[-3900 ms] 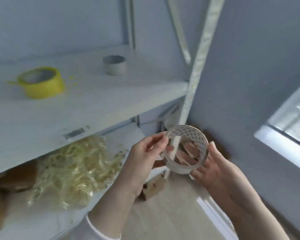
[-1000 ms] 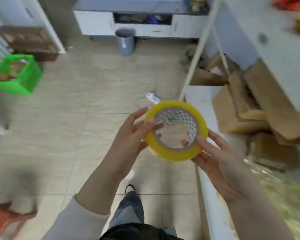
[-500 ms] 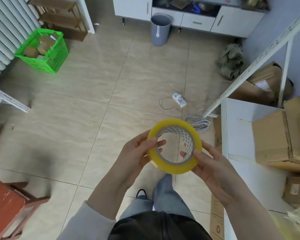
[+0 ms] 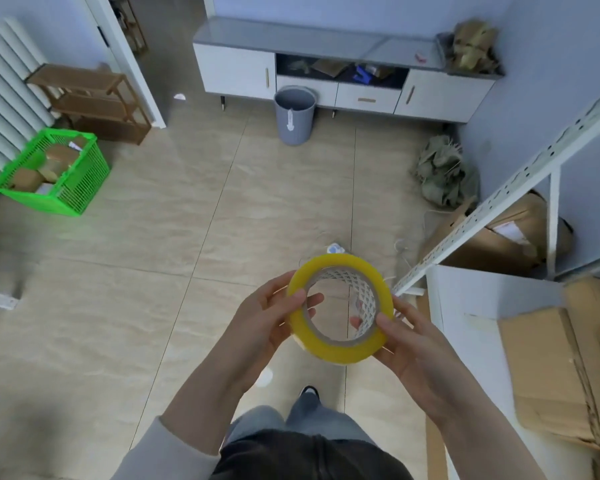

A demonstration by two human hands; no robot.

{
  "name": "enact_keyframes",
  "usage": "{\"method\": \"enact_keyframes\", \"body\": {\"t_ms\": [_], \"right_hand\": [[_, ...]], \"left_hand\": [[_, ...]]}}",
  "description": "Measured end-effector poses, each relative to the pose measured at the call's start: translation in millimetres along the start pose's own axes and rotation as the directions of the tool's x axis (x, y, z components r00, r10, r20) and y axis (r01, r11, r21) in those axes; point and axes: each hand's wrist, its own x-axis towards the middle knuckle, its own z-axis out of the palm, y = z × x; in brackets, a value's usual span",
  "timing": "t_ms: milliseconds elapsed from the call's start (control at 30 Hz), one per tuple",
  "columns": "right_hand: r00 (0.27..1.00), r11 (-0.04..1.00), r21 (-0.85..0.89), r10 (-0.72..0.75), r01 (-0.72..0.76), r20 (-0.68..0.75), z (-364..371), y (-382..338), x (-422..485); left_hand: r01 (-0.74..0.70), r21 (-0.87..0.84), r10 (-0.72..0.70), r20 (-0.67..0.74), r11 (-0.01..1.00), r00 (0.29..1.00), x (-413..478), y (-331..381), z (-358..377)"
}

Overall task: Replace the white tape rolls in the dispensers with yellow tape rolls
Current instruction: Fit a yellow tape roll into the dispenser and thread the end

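**Now one yellow roll, pinched in both hands**

My left hand (image 4: pixel 267 327) pinches the yellow tape roll (image 4: pixel 331 353) at its left edge, thumb on the near rim and fingers behind. My right hand (image 4: pixel 420 344) pinches the right edge the same way, with one fingertip showing through the hole. The roll is in the air over the tiled floor (image 4: pixel 153 265), its opening turned towards me, and a white mesh liner (image 4: pixel 361 289) sits inside its core.

Just beyond the roll, one white power strip (image 4: pixel 335 248) lies on the floor. To my right stands a white metal shelf (image 4: pixel 482 306) with stacked cardboard boxes (image 4: pixel 561 368) on its board; I cannot tell how many. One larger cardboard box (image 4: pixel 499 244) sits on the floor behind the shelf's post, with a greenish bundle (image 4: pixel 440 174) near it.

Far left, one green basket (image 4: pixel 80 192) holds brown cardboard pieces. One grey bin (image 4: pixel 294 123) stands in front of the long white cabinet (image 4: pixel 236 71), and its inside is too dark to read. The cabinet's one open compartment (image 4: pixel 340 69) holds a jumble, with something blue in it. One wooden rack (image 4: pixel 84 98) stands by the white radiator (image 4: pixel 4 81).
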Motion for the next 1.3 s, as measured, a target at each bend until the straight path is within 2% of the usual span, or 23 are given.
{"method": "enact_keyframes", "body": {"t_ms": [233,433,600,700,833,1000,1100,1233,1300], "right_hand": [[0.998,0.998,0.012,-0.056,0.056,-0.028,-6.4,-65.4,59.2],[0.978,0.988,0.037,-0.145,0.152,-0.151,-7.1,-119.3,104.0],[0.923,0.957,0.088,-0.238,0.275,-0.302,-10.3,-160.6,123.3],[0.861,0.919,0.126,-0.292,0.373,-0.417,-21.2,-181.7,116.6],[0.711,0.819,0.125,-0.397,0.56,-0.581,-46.3,-203.4,78.3],[0.484,0.741,-0.026,-0.464,0.671,-0.742,-86.6,-218.7,7.1],[0.334,0.707,-0.115,-0.463,0.698,-0.821,-112.3,-220.1,-35.3],[0.177,0.667,-0.244,-0.497,0.704,-0.849,-140.4,-221.2,-84.0],[0.107,0.605,-0.293,-0.536,0.74,-0.837,-154.1,-223.6,-100.9]], "left_hand": [[0.013,0.028,-0.015,0.086,1.0,0.996,85.5,52.1,29.3],[0.016,0.074,-0.032,0.227,0.997,0.973,169.2,100.0,58.9],[0.011,0.145,-0.068,0.397,0.989,0.915,230.4,143.3,97.7],[-0.005,0.2,-0.102,0.521,0.98,0.847,254.8,161.5,138.9],[-0.018,0.258,-0.177,0.709,0.966,0.683,268.1,166.1,217.6],[-0.008,0.304,-0.277,0.877,0.953,0.392,244.1,148.3,327.0],[-0.081,0.315,-0.295,0.935,0.946,0.197,212.8,134.9,386.9],[-0.172,0.287,-0.299,0.953,0.942,-0.051,171.8,120.3,449.1],[-0.207,0.258,-0.289,0.947,0.944,-0.141,159.4,114.3,471.3]]}}
